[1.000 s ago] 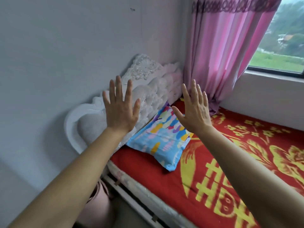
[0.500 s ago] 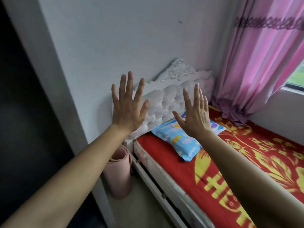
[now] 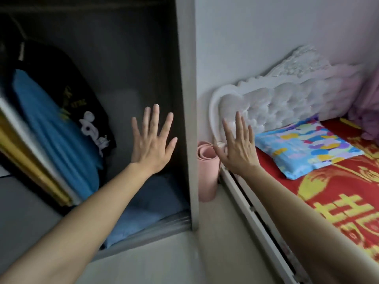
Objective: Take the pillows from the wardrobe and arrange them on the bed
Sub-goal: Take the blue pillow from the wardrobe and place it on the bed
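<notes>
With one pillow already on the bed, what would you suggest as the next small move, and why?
Probably lower the left hand into the open wardrobe toward the blue folded item at its bottom, which may be a pillow. Both hands are open and empty, the right hand hangs nearer the bed, and only one patterned pillow lies by the headboard.

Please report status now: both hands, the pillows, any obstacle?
Left hand open, empty, before the wardrobe. Right hand open, empty. One colourful pillow on the bed. Nothing blocking.
</notes>
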